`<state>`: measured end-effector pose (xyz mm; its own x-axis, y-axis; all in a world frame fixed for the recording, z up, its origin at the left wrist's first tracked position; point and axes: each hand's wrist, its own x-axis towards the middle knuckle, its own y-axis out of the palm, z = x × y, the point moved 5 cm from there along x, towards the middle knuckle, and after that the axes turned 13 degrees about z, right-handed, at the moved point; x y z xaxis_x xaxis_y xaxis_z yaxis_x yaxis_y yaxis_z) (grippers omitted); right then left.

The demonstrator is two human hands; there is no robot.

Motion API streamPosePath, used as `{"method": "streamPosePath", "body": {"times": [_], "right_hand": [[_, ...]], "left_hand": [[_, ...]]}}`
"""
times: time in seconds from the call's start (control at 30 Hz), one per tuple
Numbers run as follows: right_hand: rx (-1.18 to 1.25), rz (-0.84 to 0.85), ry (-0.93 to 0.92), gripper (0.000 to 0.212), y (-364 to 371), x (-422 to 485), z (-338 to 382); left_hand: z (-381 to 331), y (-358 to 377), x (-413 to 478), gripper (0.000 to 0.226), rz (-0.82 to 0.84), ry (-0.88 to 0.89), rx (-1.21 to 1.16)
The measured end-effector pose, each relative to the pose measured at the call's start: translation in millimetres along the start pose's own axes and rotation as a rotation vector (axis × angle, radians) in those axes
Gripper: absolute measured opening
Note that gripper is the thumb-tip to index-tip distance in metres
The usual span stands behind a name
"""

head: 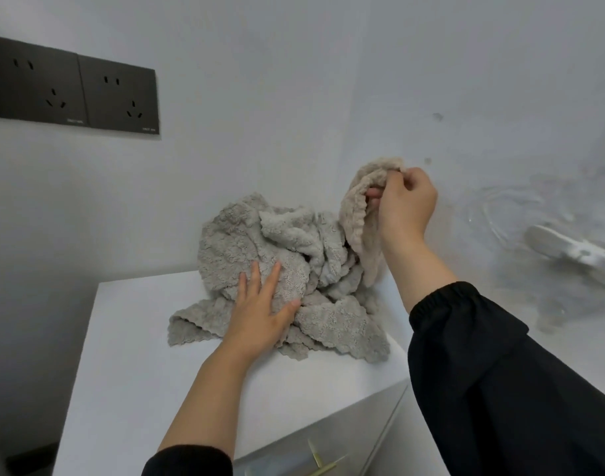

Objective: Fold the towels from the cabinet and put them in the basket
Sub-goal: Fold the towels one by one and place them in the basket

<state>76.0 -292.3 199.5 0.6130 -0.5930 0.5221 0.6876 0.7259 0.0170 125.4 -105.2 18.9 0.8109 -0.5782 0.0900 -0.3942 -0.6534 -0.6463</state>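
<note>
A crumpled heap of grey fluffy towels (283,249) lies at the back of the white cabinet top (129,355), against the wall. My left hand (263,310) presses flat on the front of the heap, fingers straight and spread. My right hand (402,204) is raised above the heap's right side and pinches the edge of one beige-grey towel (359,218), which hangs down from my fingers to the pile. No basket is in view.
Two dark wall sockets (70,87) sit on the wall at the upper left. At the right edge, a white object (569,252) lies blurred behind something glossy. The cabinet's front edge runs along the bottom, with a thin yellowish item (316,456) below it.
</note>
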Motion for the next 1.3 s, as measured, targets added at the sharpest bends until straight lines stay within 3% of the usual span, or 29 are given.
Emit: {"method": "streamPosePath", "body": {"times": [0.2,0.33,0.47,0.53,0.63,0.77,0.93,1.07,1.13,1.23,1.3], "right_hand": [[0.248,-0.007,0.076,0.034,-3.6,-22.3,20.0],[0.532,-0.009,0.234,0.028,-8.1,-36.4,33.9],[0.59,0.156,0.296,0.016,-3.1,-61.2,51.4],[0.648,0.264,0.356,0.02,5.1,-78.5,55.1],[0.723,0.454,0.429,0.021,21.1,-106.6,57.7],[0.63,0.557,0.413,0.015,31.6,-135.3,54.4],[0.349,0.522,0.334,0.019,21.9,-158.3,38.3],[0.37,0.627,0.441,0.018,26.0,-188.6,15.3],[0.256,0.727,0.456,0.017,28.0,-201.0,1.7],[0.043,0.856,0.435,0.016,28.4,-214.6,-14.5],[0.031,0.893,0.433,0.012,28.4,-222.6,-19.3]], "left_hand": [[-3.1,-23.6,-14.4,0.071,-0.062,-0.054,0.039],[-19.7,-44.3,-33.9,0.066,-0.075,-0.014,-0.113],[-56.1,-57.2,-69.6,0.057,-0.005,0.111,-0.492],[-74.4,-59.1,-86.2,0.067,0.083,0.211,-0.697],[-90.8,-57.5,-103.7,0.076,0.187,0.274,-0.746],[-90.5,-61.2,-126.7,0.036,0.007,0.18,-0.823],[-59.2,-58.5,-144.5,0.024,-0.218,-0.025,-0.86],[-36.9,-43.3,-150.4,0.045,-0.147,-0.215,-0.991],[-30.7,-34.7,-154.1,0.046,-0.098,-0.288,-1.124],[-24.1,-28.3,-158.2,0.05,-0.022,-0.324,-1.227],[-23.6,-28.0,-159.7,0.047,0.029,-0.312,-1.246]]}}
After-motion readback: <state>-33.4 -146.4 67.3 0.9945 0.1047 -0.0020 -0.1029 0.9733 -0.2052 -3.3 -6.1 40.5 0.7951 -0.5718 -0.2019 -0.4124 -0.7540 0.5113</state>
